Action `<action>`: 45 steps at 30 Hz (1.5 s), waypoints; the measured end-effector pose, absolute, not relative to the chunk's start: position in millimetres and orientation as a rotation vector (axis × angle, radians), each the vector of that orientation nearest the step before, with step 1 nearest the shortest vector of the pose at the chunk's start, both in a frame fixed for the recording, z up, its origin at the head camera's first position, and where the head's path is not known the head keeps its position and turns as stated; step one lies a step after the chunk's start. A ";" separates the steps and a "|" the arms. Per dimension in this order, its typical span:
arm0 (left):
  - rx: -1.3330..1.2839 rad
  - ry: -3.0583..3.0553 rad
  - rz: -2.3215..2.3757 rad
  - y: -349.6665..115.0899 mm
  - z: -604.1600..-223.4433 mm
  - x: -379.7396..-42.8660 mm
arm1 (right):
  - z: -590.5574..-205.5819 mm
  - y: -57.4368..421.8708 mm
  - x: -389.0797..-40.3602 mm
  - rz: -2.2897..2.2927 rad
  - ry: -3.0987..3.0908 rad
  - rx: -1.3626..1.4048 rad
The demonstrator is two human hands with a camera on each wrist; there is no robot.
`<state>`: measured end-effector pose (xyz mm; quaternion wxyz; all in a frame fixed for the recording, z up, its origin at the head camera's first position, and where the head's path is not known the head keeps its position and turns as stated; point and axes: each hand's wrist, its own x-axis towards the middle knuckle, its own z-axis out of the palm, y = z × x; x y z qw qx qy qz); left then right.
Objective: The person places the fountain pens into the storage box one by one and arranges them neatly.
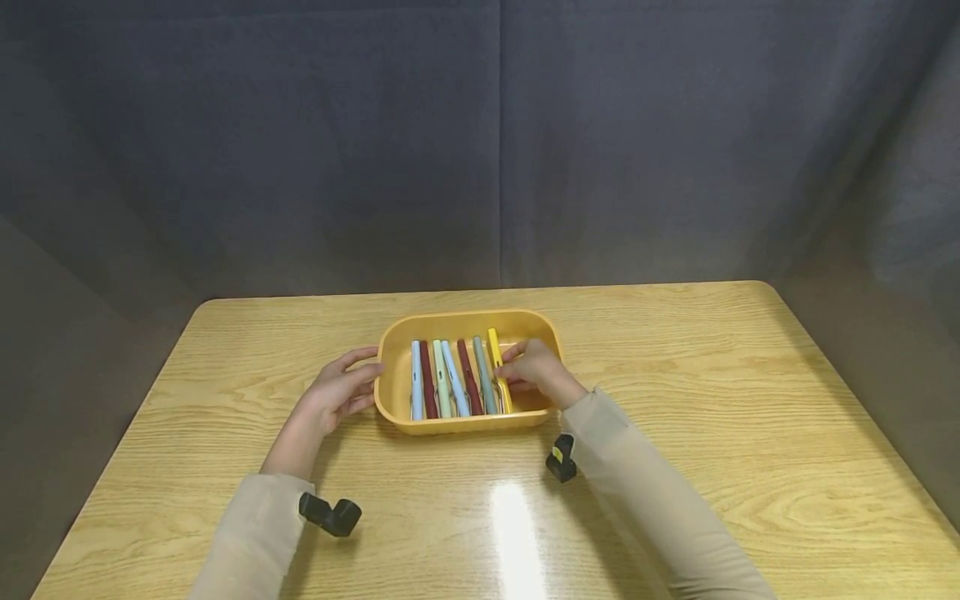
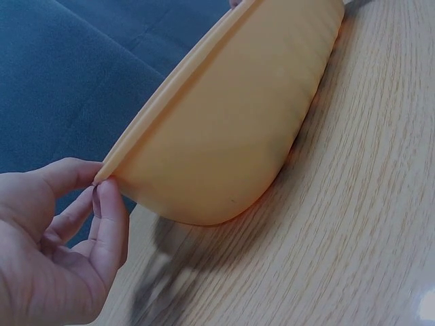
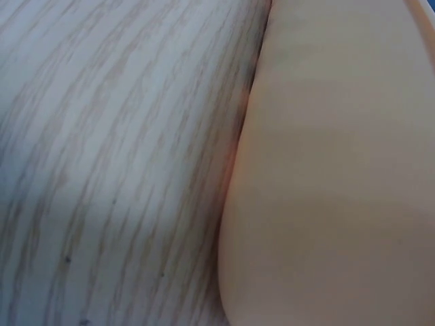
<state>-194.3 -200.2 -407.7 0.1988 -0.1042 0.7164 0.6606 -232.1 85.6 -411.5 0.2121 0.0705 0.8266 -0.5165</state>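
Note:
An orange-yellow tray (image 1: 450, 427) stands on the table, holding several capped pens side by side. My left hand (image 1: 341, 390) pinches the tray's left rim between thumb and fingers, as the left wrist view also shows on the hand (image 2: 64, 238) and tray (image 2: 217, 122). Reaching over the right end, my right hand (image 1: 538, 369) pinches a yellow pen (image 1: 494, 346), the rightmost in the row. Left of it lie a grey-green pen (image 1: 483, 375) and a dark red pen (image 1: 468, 377). Only the tray's outer wall (image 3: 333, 170) and tabletop show in the right wrist view.
Further left in the row are a light blue pen (image 1: 454, 379), a pale green pen (image 1: 442, 379), another dark red pen (image 1: 428, 379) and another light blue pen (image 1: 416, 379). The wooden table (image 1: 712, 400) reaches a dark curtain (image 1: 375, 167) behind.

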 end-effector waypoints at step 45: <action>-0.294 2.012 1.855 -199.9 -408.5 -194.0 | -412.7 83.6 -233.1 -1.403 2.294 0.174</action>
